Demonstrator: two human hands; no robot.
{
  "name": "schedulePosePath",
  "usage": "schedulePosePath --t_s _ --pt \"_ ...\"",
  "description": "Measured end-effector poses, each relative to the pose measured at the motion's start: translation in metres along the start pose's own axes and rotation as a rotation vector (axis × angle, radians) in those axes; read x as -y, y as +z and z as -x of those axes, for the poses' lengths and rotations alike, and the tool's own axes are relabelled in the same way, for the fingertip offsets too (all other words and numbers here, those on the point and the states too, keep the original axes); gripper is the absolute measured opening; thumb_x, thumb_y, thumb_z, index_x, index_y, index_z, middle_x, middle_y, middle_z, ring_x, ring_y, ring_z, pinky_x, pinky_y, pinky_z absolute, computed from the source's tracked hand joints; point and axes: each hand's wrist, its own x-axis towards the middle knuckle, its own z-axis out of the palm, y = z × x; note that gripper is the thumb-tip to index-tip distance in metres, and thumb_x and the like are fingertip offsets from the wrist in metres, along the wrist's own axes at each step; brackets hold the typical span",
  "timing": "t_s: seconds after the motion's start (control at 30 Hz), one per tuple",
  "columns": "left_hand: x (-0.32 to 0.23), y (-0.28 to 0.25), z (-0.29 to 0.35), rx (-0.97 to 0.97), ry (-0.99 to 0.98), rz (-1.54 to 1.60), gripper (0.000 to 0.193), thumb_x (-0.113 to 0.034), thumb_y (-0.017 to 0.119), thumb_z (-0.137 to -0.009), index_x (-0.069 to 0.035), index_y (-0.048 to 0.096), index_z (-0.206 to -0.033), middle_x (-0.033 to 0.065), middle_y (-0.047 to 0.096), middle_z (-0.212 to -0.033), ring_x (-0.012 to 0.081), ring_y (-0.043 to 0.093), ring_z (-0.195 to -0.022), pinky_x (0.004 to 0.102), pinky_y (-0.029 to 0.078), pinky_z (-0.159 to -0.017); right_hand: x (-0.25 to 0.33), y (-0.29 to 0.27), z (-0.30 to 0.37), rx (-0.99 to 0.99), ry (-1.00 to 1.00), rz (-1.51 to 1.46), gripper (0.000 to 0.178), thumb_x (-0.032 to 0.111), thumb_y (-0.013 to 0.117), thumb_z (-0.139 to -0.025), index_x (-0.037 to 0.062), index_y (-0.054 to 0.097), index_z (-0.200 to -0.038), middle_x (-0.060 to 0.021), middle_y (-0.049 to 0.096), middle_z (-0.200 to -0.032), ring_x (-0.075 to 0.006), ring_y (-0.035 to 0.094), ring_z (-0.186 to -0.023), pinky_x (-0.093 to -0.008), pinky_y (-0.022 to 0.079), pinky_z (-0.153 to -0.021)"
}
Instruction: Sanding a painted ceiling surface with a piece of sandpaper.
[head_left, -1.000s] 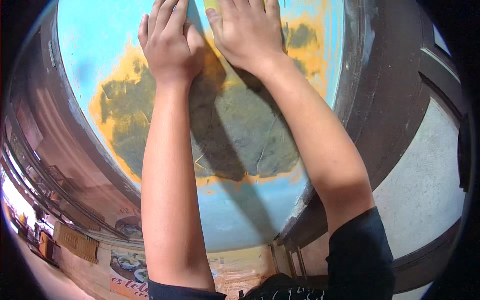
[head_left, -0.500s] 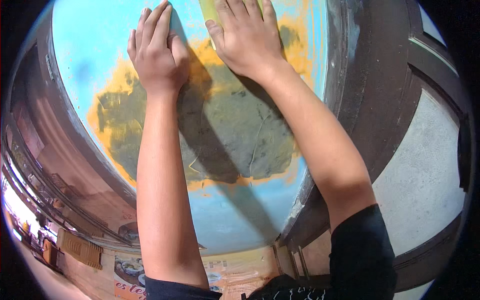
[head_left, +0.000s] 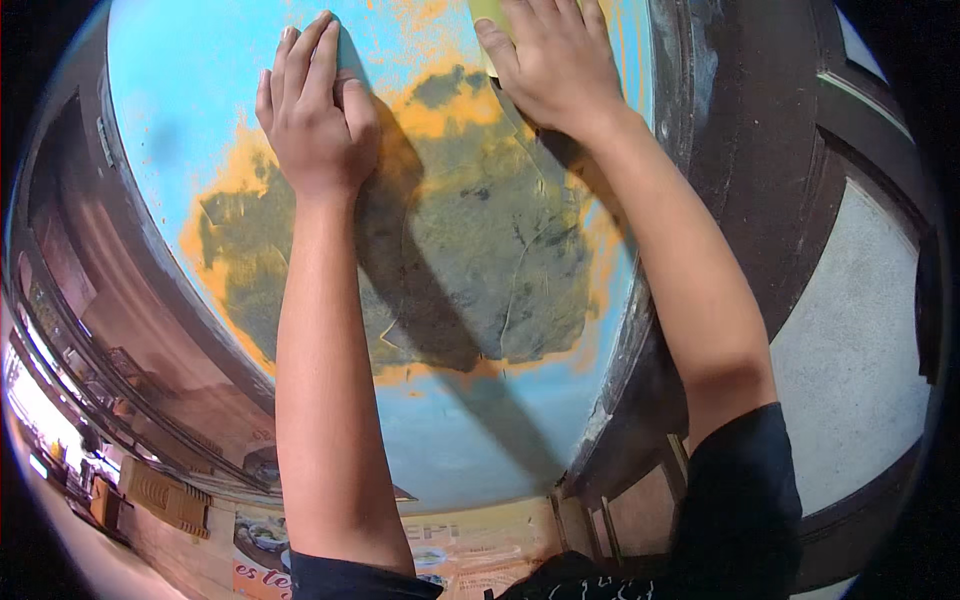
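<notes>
A light blue panel [head_left: 470, 430] fills the middle, with a rough grey-brown patch [head_left: 470, 260] ringed by orange. At the upper right, my right hand [head_left: 560, 75] presses a yellow-green sheet [head_left: 484, 14], which looks like sandpaper, against the surface. Its thumb lies along the sheet's left edge; the fingertips and most of the sheet are cut off or covered. Resting on the blue and orange area at the upper left, my left hand [head_left: 320, 130] has its fingers extended and nothing in its grasp. Both forearms reach up across the panel, and a long shadow falls between them.
Dark framing [head_left: 750, 170] with a pale grey inset [head_left: 850, 340] borders the panel on the right. At the lower left stand a tan plastic piece [head_left: 165, 497] and dark curved rails. A printed banner [head_left: 480, 550] hangs or lies along the bottom.
My right hand has slid right with the yellow-green sheet, uncovering more of the orange area and grey-brown patch. My left hand stays nearly in place.
</notes>
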Motion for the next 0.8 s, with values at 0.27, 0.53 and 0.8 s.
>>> schedulePosePath --t_s 0.27,0.53,0.8 --pt "0.004 -0.002 -0.001 0.009 0.005 0.004 0.050 -0.014 0.049 -0.090 -0.013 0.066 -0.137 0.0022 0.060 -0.148 0.0283 0.047 -0.145 0.0487 0.028 -0.122 -0.009 -0.016 -0.028 0.017 0.070 -0.027 0.070 0.046 0.031 -0.110 0.0078 0.016 -0.167 -0.0124 0.012 -0.174 -0.0311 0.011 -0.160 -0.0491 0.005 -0.130" --pt "0.001 0.000 -0.002 -0.004 0.054 0.012 0.049 -0.014 0.048 -0.093 -0.012 0.065 -0.139 0.0037 0.060 -0.149 0.0294 0.047 -0.146 0.0480 0.029 -0.122 -0.035 -0.003 0.016 -0.031 -0.003 -0.040 0.070 0.047 0.034 -0.110 0.0082 0.019 -0.166 -0.0152 0.016 -0.173 -0.0357 0.013 -0.159 -0.0504 0.007 -0.129" --pt "0.004 -0.004 0.000 0.012 0.034 -0.008 0.051 -0.014 0.049 -0.092 -0.012 0.064 -0.139 0.0038 0.059 -0.149 0.0292 0.047 -0.146 0.0480 0.029 -0.122 -0.043 -0.028 -0.024 0.045 0.093 -0.037 0.072 0.048 0.032 -0.110 0.0104 0.011 -0.168 -0.0152 0.010 -0.174 -0.0349 0.008 -0.161 -0.0516 0.007 -0.129"
